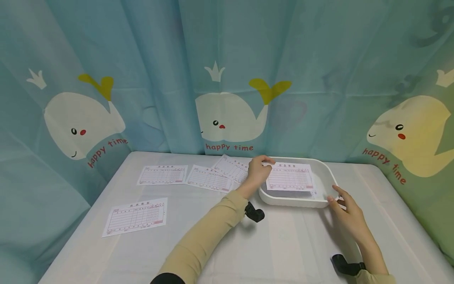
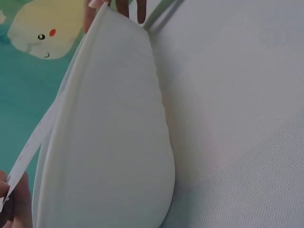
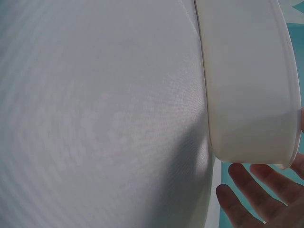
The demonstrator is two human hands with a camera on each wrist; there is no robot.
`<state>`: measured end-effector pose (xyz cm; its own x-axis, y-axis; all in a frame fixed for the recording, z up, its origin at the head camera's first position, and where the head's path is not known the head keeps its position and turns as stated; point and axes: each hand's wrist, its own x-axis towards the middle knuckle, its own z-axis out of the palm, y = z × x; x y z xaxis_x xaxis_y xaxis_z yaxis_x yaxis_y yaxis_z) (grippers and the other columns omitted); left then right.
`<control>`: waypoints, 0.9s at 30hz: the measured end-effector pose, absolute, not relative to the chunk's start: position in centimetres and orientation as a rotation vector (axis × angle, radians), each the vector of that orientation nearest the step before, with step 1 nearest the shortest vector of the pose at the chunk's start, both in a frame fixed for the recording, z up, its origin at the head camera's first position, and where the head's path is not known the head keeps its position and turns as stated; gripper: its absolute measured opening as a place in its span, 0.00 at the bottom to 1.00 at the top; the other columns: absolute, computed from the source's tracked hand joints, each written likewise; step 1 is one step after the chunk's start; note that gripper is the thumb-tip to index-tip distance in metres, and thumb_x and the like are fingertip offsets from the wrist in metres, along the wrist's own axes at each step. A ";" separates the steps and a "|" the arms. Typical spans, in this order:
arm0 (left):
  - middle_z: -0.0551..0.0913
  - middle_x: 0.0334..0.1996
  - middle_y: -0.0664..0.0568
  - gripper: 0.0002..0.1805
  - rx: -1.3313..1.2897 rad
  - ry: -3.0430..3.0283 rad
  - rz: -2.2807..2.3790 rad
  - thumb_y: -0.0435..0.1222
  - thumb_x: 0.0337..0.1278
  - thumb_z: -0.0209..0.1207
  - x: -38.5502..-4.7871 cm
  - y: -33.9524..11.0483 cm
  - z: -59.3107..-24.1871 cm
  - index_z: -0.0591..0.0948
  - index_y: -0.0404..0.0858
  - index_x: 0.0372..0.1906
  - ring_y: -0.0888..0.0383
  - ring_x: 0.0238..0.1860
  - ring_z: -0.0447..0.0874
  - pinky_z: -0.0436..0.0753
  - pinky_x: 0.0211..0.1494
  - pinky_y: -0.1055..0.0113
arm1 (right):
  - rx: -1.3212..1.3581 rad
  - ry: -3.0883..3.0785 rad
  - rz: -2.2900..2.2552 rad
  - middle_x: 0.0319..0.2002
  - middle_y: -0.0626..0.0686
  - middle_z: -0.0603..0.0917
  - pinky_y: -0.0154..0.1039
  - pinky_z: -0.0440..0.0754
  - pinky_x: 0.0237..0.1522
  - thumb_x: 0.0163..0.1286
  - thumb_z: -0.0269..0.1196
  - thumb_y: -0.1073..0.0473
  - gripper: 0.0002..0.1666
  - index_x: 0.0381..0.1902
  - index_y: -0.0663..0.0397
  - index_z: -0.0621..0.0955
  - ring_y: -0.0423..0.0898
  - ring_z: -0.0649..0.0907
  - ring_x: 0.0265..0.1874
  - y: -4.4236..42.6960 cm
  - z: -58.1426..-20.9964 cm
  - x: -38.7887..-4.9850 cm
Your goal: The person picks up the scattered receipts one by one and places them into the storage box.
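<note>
Pinching a form (image 1: 290,177) over a white tray (image 1: 292,202) with the left hand (image 1: 258,172), tray's corner with the right hand (image 1: 351,216). Got four more forms (image 1: 135,217) on the bench (image 1: 283,246).

Fingers of the left hand (image 1: 258,172) cover a corner of the held slip (image 1: 289,177), its fine print too small to read; a printed whale (image 1: 418,130) is cropped at far right.

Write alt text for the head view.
A person's left hand holds a printed form over a white tray; the right hand touches the tray's near right corner. Left of it, four more forms lie on the table, a whale-print curtain behind.
</note>
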<state>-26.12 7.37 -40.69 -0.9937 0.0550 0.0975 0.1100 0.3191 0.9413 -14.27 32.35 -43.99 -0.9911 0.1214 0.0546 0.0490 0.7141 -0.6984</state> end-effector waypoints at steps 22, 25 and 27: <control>0.84 0.48 0.47 0.14 -0.481 -2.678 -1.469 0.25 0.55 0.54 -25.8 8.9 -41.0 0.84 0.36 0.44 0.56 0.47 0.80 0.77 0.50 0.71 | -0.119 -2.806 1.177 0.68 0.74 0.58 0.69 0.69 0.53 0.75 0.48 0.45 0.38 0.74 0.59 0.55 0.69 0.69 0.59 32.6 -44.2 -14.2; 0.84 0.51 0.48 0.16 -0.497 -2.710 -1.445 0.26 0.55 0.54 -25.7 9.0 -40.9 0.83 0.38 0.47 0.55 0.55 0.79 0.77 0.57 0.68 | -0.116 -2.802 1.179 0.68 0.74 0.59 0.68 0.69 0.53 0.75 0.49 0.46 0.38 0.74 0.59 0.55 0.69 0.69 0.58 32.6 -44.2 -14.2; 0.83 0.52 0.48 0.16 -0.502 -2.725 -1.433 0.26 0.56 0.55 -25.6 9.0 -40.8 0.82 0.39 0.49 0.54 0.58 0.79 0.77 0.59 0.67 | -0.113 -2.800 1.181 0.68 0.74 0.59 0.68 0.69 0.53 0.75 0.49 0.46 0.37 0.74 0.59 0.55 0.69 0.69 0.59 32.6 -44.1 -14.2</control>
